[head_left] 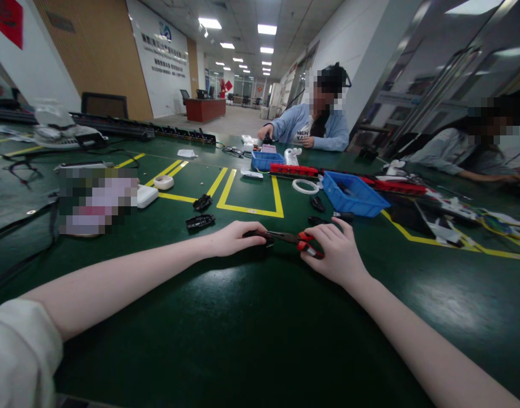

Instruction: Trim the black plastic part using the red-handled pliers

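Observation:
My right hand [340,256] is closed around the red handles of a pair of long-nose pliers [284,236], whose jaws point left. At the tip of the jaws, my left hand [232,239] pinches a small dark part [269,240]; the fingers hide most of it. Whether the jaws grip that part I cannot tell. Beyond my left hand lie two black plastic pieces, one nearer [200,222] and one farther [202,202]. Past my right hand are further small black pieces, among them one [316,203] beside the blue bin.
A blue bin [362,195] stands at the right, near a white tape ring [306,186]. A smaller blue bin [267,161] is farther back. To the left are a white box [146,196] and a tape roll [163,182]. A person [315,122] sits across the table, another at far right.

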The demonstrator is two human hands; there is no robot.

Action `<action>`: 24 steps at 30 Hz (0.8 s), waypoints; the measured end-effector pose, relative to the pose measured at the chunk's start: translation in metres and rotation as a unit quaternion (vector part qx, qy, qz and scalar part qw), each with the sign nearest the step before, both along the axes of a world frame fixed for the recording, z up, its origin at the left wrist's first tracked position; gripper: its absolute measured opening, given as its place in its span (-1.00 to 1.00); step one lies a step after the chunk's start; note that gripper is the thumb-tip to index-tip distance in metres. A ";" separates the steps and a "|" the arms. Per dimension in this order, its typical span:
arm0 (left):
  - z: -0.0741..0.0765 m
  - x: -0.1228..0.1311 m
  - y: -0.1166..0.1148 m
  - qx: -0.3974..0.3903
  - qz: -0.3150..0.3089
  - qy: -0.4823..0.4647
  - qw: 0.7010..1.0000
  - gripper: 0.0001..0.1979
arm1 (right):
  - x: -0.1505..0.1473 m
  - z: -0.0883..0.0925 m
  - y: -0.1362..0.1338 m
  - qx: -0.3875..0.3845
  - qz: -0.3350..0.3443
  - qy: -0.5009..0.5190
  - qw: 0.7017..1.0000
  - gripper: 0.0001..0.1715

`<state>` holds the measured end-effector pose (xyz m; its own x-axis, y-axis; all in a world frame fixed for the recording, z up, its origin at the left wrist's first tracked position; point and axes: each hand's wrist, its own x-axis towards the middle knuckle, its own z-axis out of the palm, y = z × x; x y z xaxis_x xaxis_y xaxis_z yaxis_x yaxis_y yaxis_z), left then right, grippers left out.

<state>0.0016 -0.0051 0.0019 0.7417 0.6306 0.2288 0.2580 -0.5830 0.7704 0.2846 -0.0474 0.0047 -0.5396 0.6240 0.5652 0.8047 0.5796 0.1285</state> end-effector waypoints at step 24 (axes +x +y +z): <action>0.004 0.001 -0.001 -0.002 0.005 0.010 1.000 -0.79 | 0.000 -0.001 -0.002 0.003 -0.010 0.014 1.000 -0.67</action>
